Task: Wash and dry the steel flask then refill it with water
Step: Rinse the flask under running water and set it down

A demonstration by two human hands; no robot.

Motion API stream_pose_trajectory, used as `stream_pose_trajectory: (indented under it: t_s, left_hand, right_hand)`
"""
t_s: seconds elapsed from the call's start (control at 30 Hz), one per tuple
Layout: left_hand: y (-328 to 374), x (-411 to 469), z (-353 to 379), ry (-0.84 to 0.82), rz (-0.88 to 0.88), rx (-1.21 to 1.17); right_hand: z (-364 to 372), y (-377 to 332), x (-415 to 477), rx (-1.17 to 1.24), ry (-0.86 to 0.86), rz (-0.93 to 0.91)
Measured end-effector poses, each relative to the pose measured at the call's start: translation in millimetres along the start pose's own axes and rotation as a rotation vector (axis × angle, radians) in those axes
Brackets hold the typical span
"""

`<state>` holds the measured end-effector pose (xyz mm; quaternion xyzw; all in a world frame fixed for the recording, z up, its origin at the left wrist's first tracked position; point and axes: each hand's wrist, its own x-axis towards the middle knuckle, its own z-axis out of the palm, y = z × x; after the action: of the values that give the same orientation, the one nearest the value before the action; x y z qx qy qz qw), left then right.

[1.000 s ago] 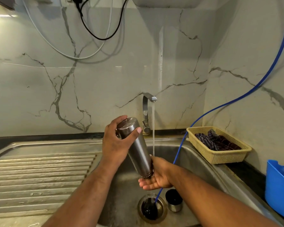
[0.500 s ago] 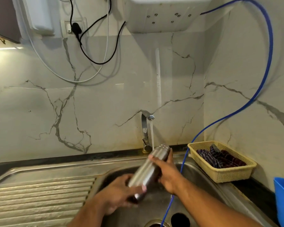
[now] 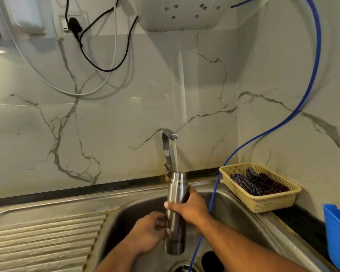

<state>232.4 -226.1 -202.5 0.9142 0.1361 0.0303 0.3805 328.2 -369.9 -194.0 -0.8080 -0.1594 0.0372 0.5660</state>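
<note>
Both hands, right hand [image 3: 192, 210] and left hand [image 3: 150, 230], grip upright steel flask [image 3: 175, 214] under running tap [image 3: 170, 146] (wet steel); could slip into sink [image 3: 126, 216].

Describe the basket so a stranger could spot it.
Start at the steel sink. On the dark counter past its right rim, against the wall, sits the basket. It is yellow mesh holding dark checked cloth, unlike the solid blue tub nearby.

Yellow basket [image 3: 271, 203] of dark cloths [image 3: 253, 183] beside blue hose [image 3: 319, 40]
</note>
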Motion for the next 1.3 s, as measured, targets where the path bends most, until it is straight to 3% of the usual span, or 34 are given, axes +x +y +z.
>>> stream_pose_trajectory:
  t_s: [0.1, 0.2, 0.57, 0.67, 1.3]
  left_hand:
    - [1, -3, -2, 0.033, -0.035, 0.0]
    - [-2, -1, -4, 0.069, -0.037, -0.008]
    - [0, -9, -10, 0.167, -0.021, -0.024]
    - [0, -8, -11, 0.182, -0.032, -0.037]
    - [4, -12, -19, 0.192, -0.069, -0.104]
  right_hand:
    - [1, 1, -2, -0.12, -0.01, 0.017]
    - [0, -6, 1, -0.045, 0.042, -0.022]
    - [3, -3, -3, -0.175, 0.015, 0.054]
    - [2, -3, 0, -0.135, 0.076, 0.018]
    - [-4, -7, -1, -0.17, 0.086, 0.004]
